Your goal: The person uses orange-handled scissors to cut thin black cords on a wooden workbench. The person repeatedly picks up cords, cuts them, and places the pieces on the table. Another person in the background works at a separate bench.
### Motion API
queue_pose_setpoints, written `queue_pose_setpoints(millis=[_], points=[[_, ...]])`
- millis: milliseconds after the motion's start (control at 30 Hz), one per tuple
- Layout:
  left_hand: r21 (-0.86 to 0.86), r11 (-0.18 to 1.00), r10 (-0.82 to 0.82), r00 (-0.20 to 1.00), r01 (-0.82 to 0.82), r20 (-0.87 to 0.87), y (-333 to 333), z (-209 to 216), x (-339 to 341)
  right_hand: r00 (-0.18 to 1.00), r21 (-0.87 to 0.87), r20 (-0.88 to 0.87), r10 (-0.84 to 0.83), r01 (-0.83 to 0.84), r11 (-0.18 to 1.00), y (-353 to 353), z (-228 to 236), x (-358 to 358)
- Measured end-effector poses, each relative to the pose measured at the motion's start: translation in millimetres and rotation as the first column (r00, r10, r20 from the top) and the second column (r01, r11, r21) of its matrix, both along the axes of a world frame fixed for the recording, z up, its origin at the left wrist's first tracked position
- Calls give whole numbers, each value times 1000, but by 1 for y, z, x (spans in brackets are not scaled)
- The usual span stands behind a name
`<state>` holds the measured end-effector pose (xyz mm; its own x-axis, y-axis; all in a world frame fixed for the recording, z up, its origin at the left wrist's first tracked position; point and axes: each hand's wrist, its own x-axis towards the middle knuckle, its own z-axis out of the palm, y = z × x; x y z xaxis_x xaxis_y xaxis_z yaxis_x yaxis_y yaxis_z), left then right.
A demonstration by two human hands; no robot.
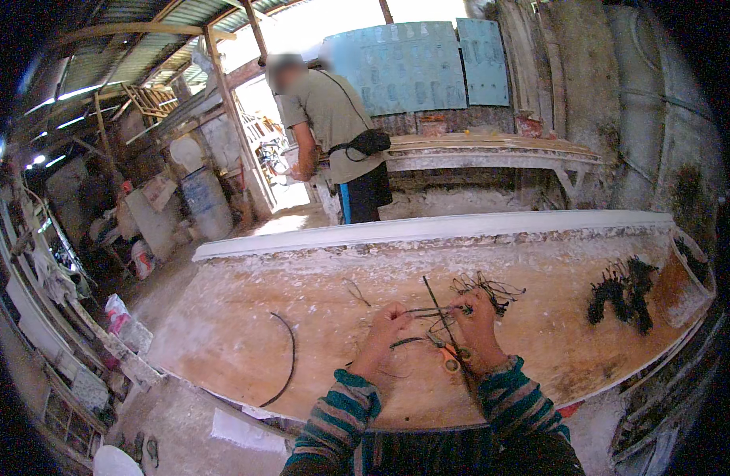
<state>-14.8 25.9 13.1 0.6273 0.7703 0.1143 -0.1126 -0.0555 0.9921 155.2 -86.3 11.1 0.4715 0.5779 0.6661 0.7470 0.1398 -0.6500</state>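
Observation:
My left hand [383, 332] and my right hand [477, 325] are raised over a plaster-stained wooden worktable [317, 317], both pinching a small frame of thin metal rods [434, 312] held between them. A tangle of dark wire [488, 287] trails from my right hand. Orange-handled pliers [448, 355] lie on the table just under my right wrist. Both forearms wear striped knitted sleeves.
A curved black wire [288, 361] lies left on the table, and clumps of dark wire ties [622, 292] lie at the right. A person in a grey shirt [333, 131] works at a second bench [492, 151] behind. A bucket [206, 198] and clutter stand left.

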Motion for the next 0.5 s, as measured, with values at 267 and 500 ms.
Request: queue_pose_setpoints(millis=[267,500], points=[[-81,974,210,978,-210,-11,6,-3,1,613,-18,-613,499,-642,767,-3,-10,-7],[-67,987,143,989,-145,-33,22,-24,0,476,-54,-525,705,-846,531,-19,20,-31]])
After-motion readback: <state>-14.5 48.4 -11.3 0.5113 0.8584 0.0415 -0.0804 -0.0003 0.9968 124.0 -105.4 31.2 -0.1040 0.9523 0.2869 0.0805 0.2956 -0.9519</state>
